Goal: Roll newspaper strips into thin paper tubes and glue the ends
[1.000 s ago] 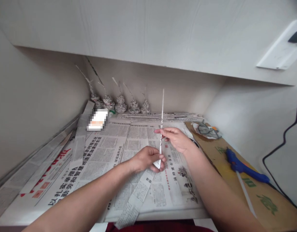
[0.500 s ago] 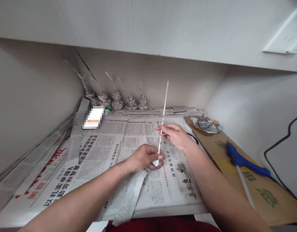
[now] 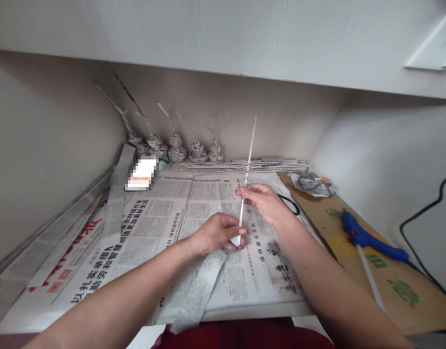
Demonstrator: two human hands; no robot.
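Note:
A thin rolled newspaper tube (image 3: 249,162) stands nearly upright between my two hands, leaning slightly right at its top. My left hand (image 3: 219,233) pinches its lower end, where a loose newspaper strip (image 3: 203,286) runs into the roll and trails down towards the table's front edge. Higher on the tube, the fingers of my right hand (image 3: 261,198) are closed around it. Several gourd-shaped woven paper pieces (image 3: 177,148) stand along the back wall, each with a stalk sticking up. More rolled paper tubes (image 3: 240,166) lie in a bundle beside them.
Spread newspaper (image 3: 172,208) covers the table. A blurred-out white rectangle (image 3: 142,173) lies at back left, near paper strips (image 3: 115,208). At right, cardboard (image 3: 357,291) carries a blue glue gun (image 3: 371,240) with a white glue stick. A shelf panel (image 3: 223,39) hangs overhead.
The view has shifted slightly. Both hands still hold the paper tube in nearly the same place, and the tube leans a little more to the right.

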